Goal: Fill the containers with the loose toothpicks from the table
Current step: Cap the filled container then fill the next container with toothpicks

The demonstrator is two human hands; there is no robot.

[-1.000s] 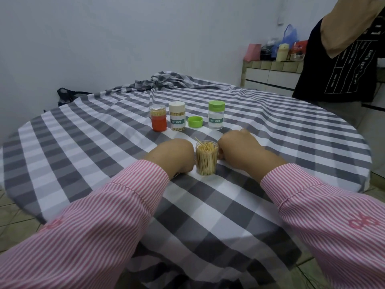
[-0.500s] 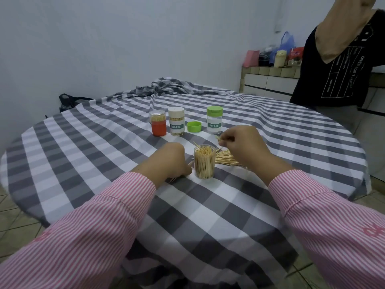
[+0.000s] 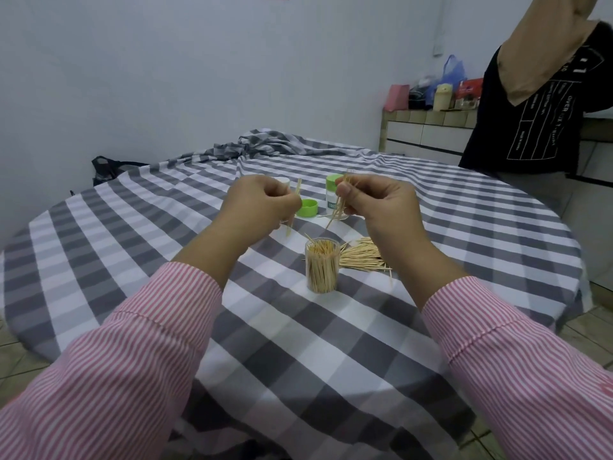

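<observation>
A clear open container (image 3: 322, 269), packed with upright toothpicks, stands on the checked tablecloth (image 3: 331, 343). A pile of loose toothpicks (image 3: 363, 258) lies just to its right. Both hands are raised above and behind the container. My left hand (image 3: 257, 207) pinches a few toothpicks that point down. My right hand (image 3: 374, 202) pinches a small bunch of toothpicks, also hanging down. A loose green lid (image 3: 306, 207) lies behind, beside a green-lidded container (image 3: 332, 194) partly hidden by my right hand. A white-lidded container (image 3: 284, 181) peeks out behind my left hand.
A person in a black shirt (image 3: 544, 111) stands at the table's far right edge. A tiled counter (image 3: 428, 127) with bags and jars stands behind. The tablecloth bunches up (image 3: 265, 144) at the far side. A dark bag (image 3: 106, 167) sits at the far left.
Both hands have lifted off the table from beside the clear container, each bringing up toothpicks. The camera view has tilted up a little.
</observation>
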